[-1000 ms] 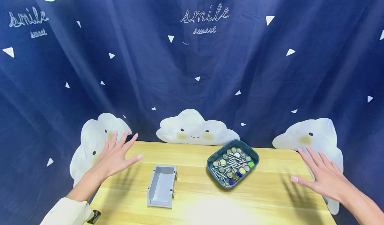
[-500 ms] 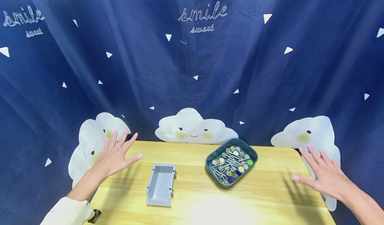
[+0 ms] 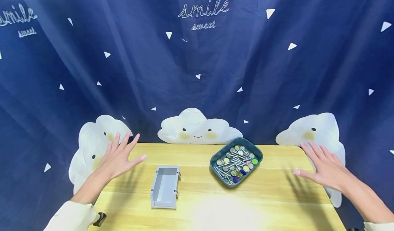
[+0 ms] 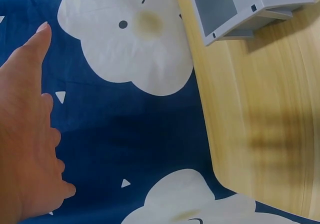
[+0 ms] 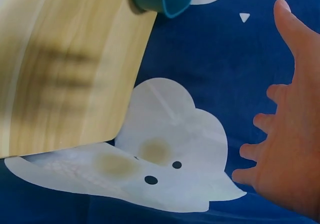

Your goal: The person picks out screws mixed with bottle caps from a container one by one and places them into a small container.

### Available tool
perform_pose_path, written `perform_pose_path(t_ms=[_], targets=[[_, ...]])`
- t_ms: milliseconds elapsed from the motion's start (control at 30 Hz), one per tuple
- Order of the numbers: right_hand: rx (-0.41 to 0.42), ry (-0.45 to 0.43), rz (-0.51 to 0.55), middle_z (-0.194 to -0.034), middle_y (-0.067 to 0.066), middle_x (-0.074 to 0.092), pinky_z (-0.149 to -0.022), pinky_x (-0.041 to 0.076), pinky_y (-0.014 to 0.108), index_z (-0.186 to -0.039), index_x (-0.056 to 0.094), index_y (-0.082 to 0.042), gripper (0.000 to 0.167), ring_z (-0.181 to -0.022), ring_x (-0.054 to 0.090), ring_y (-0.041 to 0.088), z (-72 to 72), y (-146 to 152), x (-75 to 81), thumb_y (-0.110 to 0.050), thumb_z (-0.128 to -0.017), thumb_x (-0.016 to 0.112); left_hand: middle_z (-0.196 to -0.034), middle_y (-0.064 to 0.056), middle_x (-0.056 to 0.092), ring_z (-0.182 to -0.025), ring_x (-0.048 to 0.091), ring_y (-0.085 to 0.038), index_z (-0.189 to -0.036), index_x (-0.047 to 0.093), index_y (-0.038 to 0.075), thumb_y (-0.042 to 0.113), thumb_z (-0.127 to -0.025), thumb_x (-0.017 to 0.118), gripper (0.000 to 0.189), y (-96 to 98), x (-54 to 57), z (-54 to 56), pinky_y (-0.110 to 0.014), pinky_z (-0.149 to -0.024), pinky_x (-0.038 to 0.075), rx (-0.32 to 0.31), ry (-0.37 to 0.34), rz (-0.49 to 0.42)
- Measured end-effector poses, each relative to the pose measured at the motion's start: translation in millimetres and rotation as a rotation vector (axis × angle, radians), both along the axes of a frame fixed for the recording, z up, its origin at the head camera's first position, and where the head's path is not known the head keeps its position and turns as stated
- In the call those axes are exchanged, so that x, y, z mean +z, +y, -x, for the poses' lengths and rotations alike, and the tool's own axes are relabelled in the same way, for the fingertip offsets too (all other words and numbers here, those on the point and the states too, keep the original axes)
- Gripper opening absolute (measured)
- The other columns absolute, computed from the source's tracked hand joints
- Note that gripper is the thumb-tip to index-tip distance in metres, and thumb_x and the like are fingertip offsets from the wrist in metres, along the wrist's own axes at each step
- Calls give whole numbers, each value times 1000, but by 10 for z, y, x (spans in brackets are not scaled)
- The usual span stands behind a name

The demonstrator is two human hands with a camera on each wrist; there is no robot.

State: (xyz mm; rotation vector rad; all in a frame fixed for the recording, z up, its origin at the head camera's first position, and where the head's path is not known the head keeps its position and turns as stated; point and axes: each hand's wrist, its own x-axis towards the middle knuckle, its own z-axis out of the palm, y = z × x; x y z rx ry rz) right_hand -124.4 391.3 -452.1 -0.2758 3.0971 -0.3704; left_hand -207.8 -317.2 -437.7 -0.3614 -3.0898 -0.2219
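With left hand [image 3: 118, 159] and right hand [image 3: 327, 166] spread and empty at opposite sides of tabletop [image 3: 191, 153], hold steady, clear of gray bin [image 3: 168, 188] and teal tray [image 3: 224, 152] of metal rods [image 3: 238, 161].

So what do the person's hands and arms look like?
The left hand and right hand are bare: no gloves, and no rings that I can see. The left sleeve is creamy white, with a small black piece at its end; I can't tell what that is. Only a bit of the right sleeve shows, creamy white too, with a dark bit beside it.
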Motion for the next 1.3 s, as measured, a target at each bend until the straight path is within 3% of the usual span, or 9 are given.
perform_pose_path(t_ms=[367, 600, 1033, 1300], targets=[[29, 51, -7, -165, 33, 23, -105, 24, 76, -165, 18, -9, 106, -142, 24, 67, 96, 29, 4, -59, -89, 72, -175, -18, 13, -158, 8, -54, -167, 16, 29, 83, -90, 49, 100, 64, -13, 57, -79, -120, 13, 1, 32, -8], [79, 177, -2, -156, 34, 38, -104, 32, 69, -158, 34, -1, 102, -135, 37, 58, 188, 16, -65, -54, -84, 79, -171, -21, 23, -152, 26, -53, -167, 19, 24, 82, -90, 49, 101, 96, 8, 33, -79, -115, 25, 2, 65, 2], [91, 195, 10, -151, 32, 44, -102, 36, 67, -152, 41, 2, 95, -131, 44, 57, 391, -94, -89, -55, -85, 77, -158, -24, 45, -136, 48, -50, -163, 32, 15, 81, -89, 52, 102, 213, -29, 50, -71, -107, 40, 1, 108, -15], [108, 156, -5, -148, 33, 47, -103, 41, 70, -151, 42, 6, 94, -130, 48, 57, 537, -162, -160, -54, -88, 75, -145, -25, 54, -129, 52, -49, -160, 38, 11, 85, -86, 52, 105, 320, -107, 98, -66, -98, 46, 17, 108, -19]])
